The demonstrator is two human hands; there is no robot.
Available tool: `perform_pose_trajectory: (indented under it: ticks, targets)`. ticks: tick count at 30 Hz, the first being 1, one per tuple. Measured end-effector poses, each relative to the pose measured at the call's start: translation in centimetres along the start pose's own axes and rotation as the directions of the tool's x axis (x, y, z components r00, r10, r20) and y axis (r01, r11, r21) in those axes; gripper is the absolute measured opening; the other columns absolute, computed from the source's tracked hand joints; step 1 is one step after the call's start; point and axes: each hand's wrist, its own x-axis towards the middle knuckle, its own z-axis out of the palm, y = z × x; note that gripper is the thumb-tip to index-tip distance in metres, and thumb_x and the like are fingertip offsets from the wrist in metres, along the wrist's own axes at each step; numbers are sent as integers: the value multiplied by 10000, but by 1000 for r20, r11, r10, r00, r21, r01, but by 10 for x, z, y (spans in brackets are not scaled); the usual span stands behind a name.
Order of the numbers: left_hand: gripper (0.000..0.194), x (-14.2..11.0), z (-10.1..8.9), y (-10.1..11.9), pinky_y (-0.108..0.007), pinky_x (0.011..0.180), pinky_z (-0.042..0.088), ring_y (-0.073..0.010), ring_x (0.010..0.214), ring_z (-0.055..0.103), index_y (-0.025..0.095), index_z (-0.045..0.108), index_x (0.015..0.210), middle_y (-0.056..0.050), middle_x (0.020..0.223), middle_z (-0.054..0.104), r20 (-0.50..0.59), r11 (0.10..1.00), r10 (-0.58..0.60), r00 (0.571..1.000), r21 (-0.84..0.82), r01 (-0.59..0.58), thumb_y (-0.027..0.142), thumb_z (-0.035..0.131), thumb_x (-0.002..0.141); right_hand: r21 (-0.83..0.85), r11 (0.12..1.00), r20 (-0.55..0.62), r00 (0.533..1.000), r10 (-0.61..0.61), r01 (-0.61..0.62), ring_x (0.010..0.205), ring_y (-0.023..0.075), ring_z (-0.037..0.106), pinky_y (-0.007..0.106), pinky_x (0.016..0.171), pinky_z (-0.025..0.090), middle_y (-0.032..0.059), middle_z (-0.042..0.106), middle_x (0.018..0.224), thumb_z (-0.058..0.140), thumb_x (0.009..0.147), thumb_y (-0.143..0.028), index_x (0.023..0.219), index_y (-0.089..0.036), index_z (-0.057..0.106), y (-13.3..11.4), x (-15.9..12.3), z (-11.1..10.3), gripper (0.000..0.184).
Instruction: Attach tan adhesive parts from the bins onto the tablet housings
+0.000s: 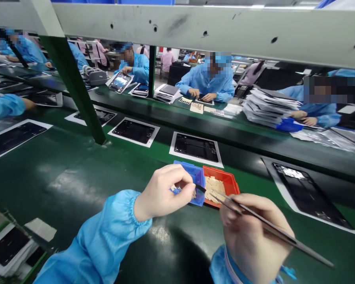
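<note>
My left hand (165, 189) is closed in a pinch over the blue tray (195, 175), holding a small dark piece at its fingertips. My right hand (253, 232) grips long metal tweezers (272, 228), whose tips point at that dark piece, just over the orange tray (225, 179) of small tan parts. Both trays sit side by side on the green work surface (62, 173) in front of me. Both my arms wear blue sleeves.
Several black tablet frames on white sheets (196, 147) lie along the conveyor, one at the right (310, 195). A green post (73, 85) stands at left. Across the line, people in blue coats work beside a stack of sheets (269, 106). More frames lie at lower left (8, 246).
</note>
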Motion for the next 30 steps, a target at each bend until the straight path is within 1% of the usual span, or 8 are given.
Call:
perform_pose_trajectory:
  ticks: [3, 7, 9, 12, 15, 18, 24, 30]
  targets:
    - [149, 0, -2, 1, -209, 564, 392, -84, 587, 447, 165, 494, 661, 27, 623, 493, -3, 1000, -15, 1000, -7, 15, 109, 535, 792, -105, 991, 11, 996, 87, -85, 555, 163, 609, 291, 502, 514, 29, 649, 718, 732, 745, -311, 957, -221, 664, 2, -8, -3, 240]
    - [147, -2, -2, 1, -205, 561, 398, -81, 586, 447, 167, 498, 661, 29, 626, 499, -2, 999, -18, 1000, -40, 18, 103, 542, 787, -165, 984, -6, 998, 68, -68, 586, 170, 635, 309, 584, 554, 21, 664, 751, 720, 755, -228, 969, -233, 669, 2, -8, -2, 219]
    - [148, -2, -2, 2, -207, 559, 399, -81, 585, 449, 167, 498, 661, 28, 629, 503, 3, 998, -25, 1000, -57, 25, 102, 542, 786, -144, 989, 13, 999, 45, -43, 595, 168, 631, 310, 591, 551, 17, 657, 755, 697, 779, -239, 957, -238, 668, 2, -6, -1, 180]
    - [143, -1, -1, 3, -204, 549, 393, -80, 580, 448, 166, 496, 665, 27, 627, 504, 3, 997, -29, 1000, -72, 29, 108, 540, 788, -75, 997, 35, 999, -22, 25, 614, 180, 621, 319, 570, 533, 28, 646, 747, 653, 816, -321, 941, -226, 663, 1, -5, 1, 157]
    - [141, -1, -1, 4, -200, 548, 385, -76, 579, 442, 164, 489, 668, 31, 623, 497, -6, 996, -19, 1000, -89, 18, 100, 545, 780, -104, 993, 17, 998, -59, 60, 592, 187, 610, 326, 543, 516, 40, 639, 726, 655, 805, -357, 914, -208, 664, -1, -4, 3, 185]
    - [141, -2, -1, 4, -200, 553, 380, -74, 583, 435, 164, 491, 676, 33, 625, 490, -2, 994, -25, 1000, -106, 25, 85, 550, 777, -147, 989, -6, 1000, -30, 29, 553, 182, 598, 332, 536, 513, 36, 629, 706, 675, 781, -344, 881, -211, 669, -2, -5, 4, 167]
    - [123, -4, -3, 5, -226, 560, 383, -92, 600, 453, 166, 499, 695, 16, 642, 499, 63, 982, -68, 996, -171, 78, 102, 529, 796, -5, 999, 137, 990, 44, -44, 634, 182, 614, 316, 570, 521, 39, 638, 781, 615, 833, -325, 936, -233, 660, 2, -3, -1, 145]
    - [117, -5, -1, 8, -231, 559, 395, -98, 596, 461, 168, 506, 698, 12, 635, 501, 82, 983, -71, 994, -166, 84, 128, 523, 806, 1, 997, 167, 983, 76, -77, 566, 159, 591, 296, 533, 521, 31, 627, 726, 609, 832, -345, 888, -226, 683, 3, 0, 0, 151]
